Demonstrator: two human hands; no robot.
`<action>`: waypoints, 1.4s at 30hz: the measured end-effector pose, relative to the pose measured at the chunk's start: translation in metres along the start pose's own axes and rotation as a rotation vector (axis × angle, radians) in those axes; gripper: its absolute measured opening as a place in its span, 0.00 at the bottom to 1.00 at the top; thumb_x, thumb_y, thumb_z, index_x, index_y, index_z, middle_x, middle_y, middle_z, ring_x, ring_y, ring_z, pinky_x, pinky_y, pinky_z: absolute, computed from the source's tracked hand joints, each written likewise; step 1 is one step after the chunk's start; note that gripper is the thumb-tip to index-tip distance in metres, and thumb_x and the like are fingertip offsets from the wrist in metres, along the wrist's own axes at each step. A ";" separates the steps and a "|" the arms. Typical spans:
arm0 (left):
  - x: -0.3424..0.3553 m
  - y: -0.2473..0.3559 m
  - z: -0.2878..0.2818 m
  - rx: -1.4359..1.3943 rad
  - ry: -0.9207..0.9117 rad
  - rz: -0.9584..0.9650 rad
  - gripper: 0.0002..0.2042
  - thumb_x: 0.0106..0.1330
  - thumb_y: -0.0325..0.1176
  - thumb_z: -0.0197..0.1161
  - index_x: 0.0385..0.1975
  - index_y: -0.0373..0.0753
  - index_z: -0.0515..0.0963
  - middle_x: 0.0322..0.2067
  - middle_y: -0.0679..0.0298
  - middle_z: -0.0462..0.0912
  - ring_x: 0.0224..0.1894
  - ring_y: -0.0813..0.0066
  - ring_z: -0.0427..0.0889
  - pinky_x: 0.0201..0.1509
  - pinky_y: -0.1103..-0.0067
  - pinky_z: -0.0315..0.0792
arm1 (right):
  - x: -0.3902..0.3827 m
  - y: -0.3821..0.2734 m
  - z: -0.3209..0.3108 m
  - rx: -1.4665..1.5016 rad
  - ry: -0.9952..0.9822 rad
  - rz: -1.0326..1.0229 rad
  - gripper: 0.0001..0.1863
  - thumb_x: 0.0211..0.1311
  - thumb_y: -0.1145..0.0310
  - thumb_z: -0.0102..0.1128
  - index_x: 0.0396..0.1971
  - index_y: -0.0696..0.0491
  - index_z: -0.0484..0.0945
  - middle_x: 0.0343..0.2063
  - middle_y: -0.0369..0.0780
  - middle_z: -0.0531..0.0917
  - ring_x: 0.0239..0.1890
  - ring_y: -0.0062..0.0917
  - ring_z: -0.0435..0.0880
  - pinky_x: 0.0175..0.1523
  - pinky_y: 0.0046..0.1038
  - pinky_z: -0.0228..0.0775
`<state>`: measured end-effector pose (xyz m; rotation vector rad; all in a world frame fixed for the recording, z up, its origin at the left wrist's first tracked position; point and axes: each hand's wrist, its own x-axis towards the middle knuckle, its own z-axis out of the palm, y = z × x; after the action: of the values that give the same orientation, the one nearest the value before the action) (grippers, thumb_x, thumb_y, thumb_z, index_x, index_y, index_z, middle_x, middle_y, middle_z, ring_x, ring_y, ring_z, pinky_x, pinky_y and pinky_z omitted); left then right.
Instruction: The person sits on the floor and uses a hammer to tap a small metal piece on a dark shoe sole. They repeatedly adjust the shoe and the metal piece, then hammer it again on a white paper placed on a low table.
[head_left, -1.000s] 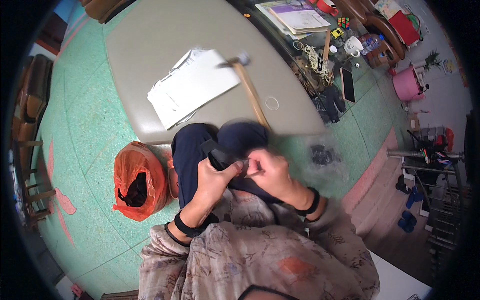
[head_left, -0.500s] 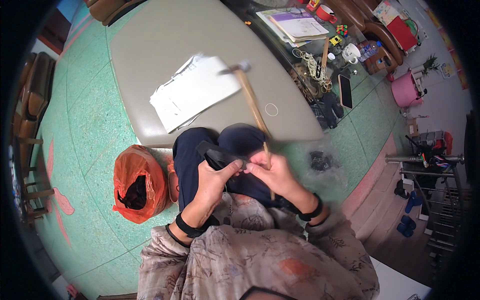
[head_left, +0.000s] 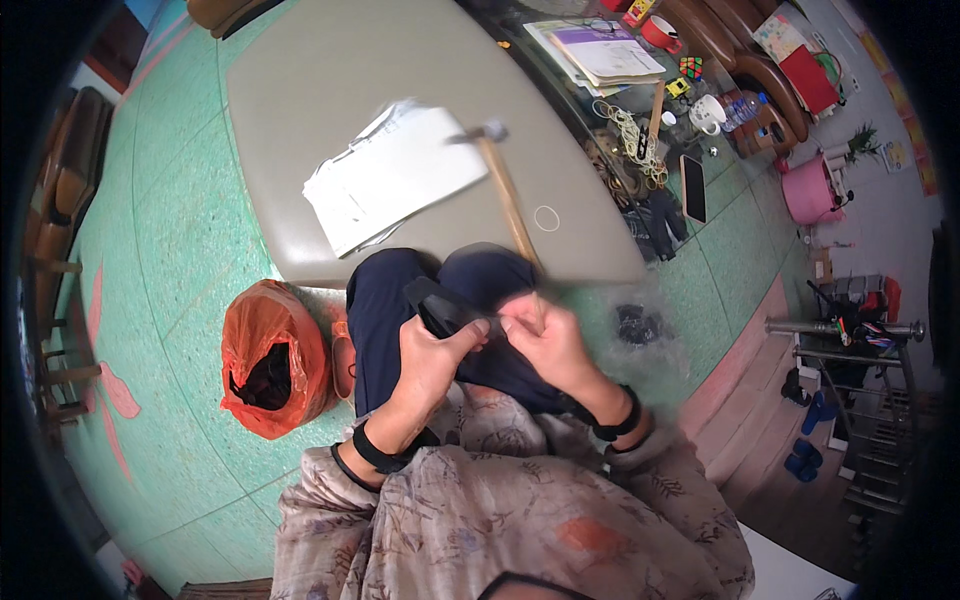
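Note:
Over my lap, my left hand (head_left: 436, 352) is closed on a flat black piece (head_left: 440, 308), its thumb pressed on top. The piece looks like soft sheet material, but I cannot tell its exact kind. Close beside it, my right hand (head_left: 548, 345) is pinched shut on a thin wooden stick (head_left: 539, 308), blurred and mostly hidden by the fingers. A narrow gap lies between the two hands. Beyond my right knee a hammer (head_left: 510, 205) rests on the grey-beige padded seat (head_left: 420, 60), its head blurred and its wooden handle toward me.
White papers (head_left: 395, 180) and a pale rubber band (head_left: 546, 218) lie on the padded seat. An orange plastic bag (head_left: 275, 360) with dark contents stands left of my knees. At right, a cluttered glass table holds a phone (head_left: 692, 188), cord (head_left: 630, 135) and a white mug (head_left: 706, 114).
My fingertips have moved slightly apart, the right hand shifting away from the left. The wooden stick has swung and shows less now. The black piece is still in my left hand.

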<state>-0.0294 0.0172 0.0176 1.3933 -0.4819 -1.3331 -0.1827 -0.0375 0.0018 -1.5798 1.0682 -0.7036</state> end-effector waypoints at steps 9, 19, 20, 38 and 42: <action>0.003 -0.003 0.000 -0.087 -0.006 0.017 0.03 0.52 0.22 0.64 0.24 0.32 0.76 0.21 0.64 0.80 0.23 0.81 0.77 0.28 0.85 0.70 | -0.002 -0.008 -0.004 0.419 -0.096 0.353 0.05 0.58 0.73 0.60 0.29 0.59 0.75 0.22 0.33 0.77 0.21 0.09 0.72 0.24 0.14 0.62; 0.005 -0.007 -0.001 -0.245 -0.013 -0.080 0.03 0.52 0.20 0.63 0.25 0.32 0.76 0.22 0.63 0.80 0.22 0.79 0.76 0.29 0.83 0.71 | 0.006 -0.009 -0.011 0.858 -0.227 0.624 0.06 0.62 0.70 0.53 0.28 0.56 0.73 0.14 0.28 0.66 0.10 0.08 0.55 0.14 0.16 0.43; 0.005 -0.007 -0.001 -0.250 -0.017 -0.071 0.03 0.53 0.20 0.63 0.26 0.32 0.76 0.23 0.62 0.80 0.24 0.78 0.77 0.30 0.83 0.71 | 0.007 -0.008 -0.011 0.840 -0.228 0.622 0.05 0.62 0.70 0.54 0.29 0.56 0.73 0.14 0.28 0.66 0.10 0.08 0.55 0.14 0.16 0.43; -0.010 0.027 -0.025 0.876 -0.106 0.808 0.12 0.55 0.23 0.61 0.40 0.35 0.78 0.49 0.54 0.75 0.46 0.58 0.77 0.47 0.74 0.73 | 0.004 -0.020 -0.023 -0.441 -0.013 -0.653 0.10 0.47 0.79 0.63 0.30 0.57 0.74 0.35 0.40 0.78 0.28 0.33 0.79 0.30 0.27 0.73; -0.009 0.017 -0.022 0.714 -0.224 0.740 0.10 0.56 0.22 0.61 0.38 0.33 0.78 0.46 0.54 0.77 0.43 0.59 0.78 0.45 0.75 0.73 | 0.001 -0.022 -0.024 -0.422 -0.021 -0.677 0.11 0.46 0.79 0.64 0.31 0.57 0.74 0.35 0.40 0.78 0.28 0.31 0.79 0.30 0.26 0.73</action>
<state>-0.0059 0.0286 0.0309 1.3905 -1.5661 -0.7099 -0.1969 -0.0476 0.0294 -2.3528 0.6757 -0.9384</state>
